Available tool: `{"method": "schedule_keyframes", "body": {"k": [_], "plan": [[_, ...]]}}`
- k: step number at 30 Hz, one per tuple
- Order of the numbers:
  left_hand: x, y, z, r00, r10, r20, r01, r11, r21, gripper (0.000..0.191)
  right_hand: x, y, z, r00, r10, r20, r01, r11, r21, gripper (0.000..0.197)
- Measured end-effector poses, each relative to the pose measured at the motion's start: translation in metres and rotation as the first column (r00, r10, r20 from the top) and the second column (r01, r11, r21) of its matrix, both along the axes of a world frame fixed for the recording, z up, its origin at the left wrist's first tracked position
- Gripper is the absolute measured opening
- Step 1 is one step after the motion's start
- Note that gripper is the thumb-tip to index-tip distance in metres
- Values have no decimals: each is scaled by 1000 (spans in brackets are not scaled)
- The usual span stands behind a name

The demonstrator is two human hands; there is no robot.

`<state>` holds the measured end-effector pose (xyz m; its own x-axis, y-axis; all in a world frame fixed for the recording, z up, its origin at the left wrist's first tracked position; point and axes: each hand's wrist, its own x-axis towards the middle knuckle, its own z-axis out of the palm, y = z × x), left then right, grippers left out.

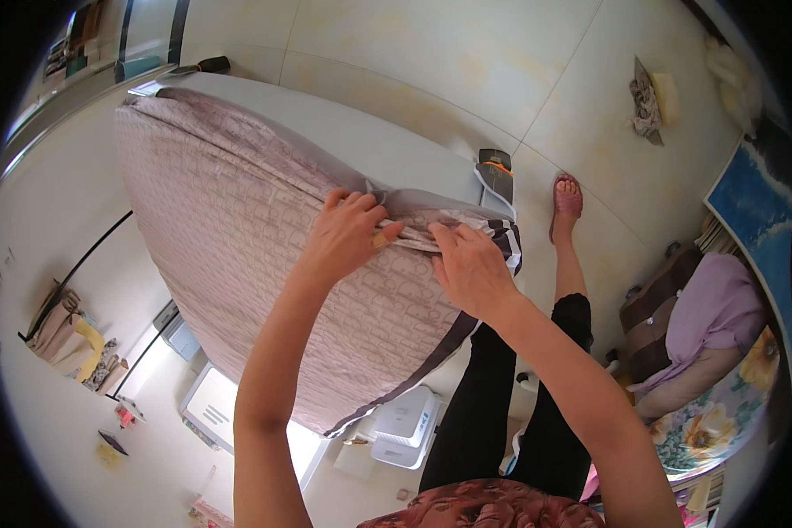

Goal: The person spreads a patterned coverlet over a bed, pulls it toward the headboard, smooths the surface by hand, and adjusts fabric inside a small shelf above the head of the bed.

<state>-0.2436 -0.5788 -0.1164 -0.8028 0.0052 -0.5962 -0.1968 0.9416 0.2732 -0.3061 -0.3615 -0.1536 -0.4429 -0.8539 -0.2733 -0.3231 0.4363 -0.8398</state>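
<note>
A pinkish-grey fabric cover [257, 218] with a repeated printed pattern is spread over a large white-sided object [343, 135], whose kind I cannot tell. My left hand [344, 241] grips a bunched fold along the cover's edge. Close by to the right, my right hand [472, 267] pinches the same gathered edge between thumb and fingers. Between and beyond the hands, the smooth grey inner side [429, 200] of the cover shows. A dark band with white trim [511, 241] runs around the cover's near corner. The fingertips are partly hidden in the folds.
Black end pieces [495, 168] project from the white side. My slippered foot [567, 198] stands on the tiled floor [422, 53]. Cloths [647, 105] appear at upper right, with a lilac cloth [713, 303] on a brown seat below. A white plastic container [402, 426] sits beside my legs.
</note>
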Motion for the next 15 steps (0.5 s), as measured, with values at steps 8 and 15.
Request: {"method": "schedule_keyframes", "body": {"k": [8, 15], "plan": [[34, -1, -5, 962, 145, -231, -136, 989, 53, 33, -5, -21, -11, 995, 84, -46, -85, 996, -6, 26], [2, -12, -2, 948, 299, 106, -279, 945, -169, 34, -6, -39, 17, 975, 151, 163, -170, 979, 110, 50]]}}
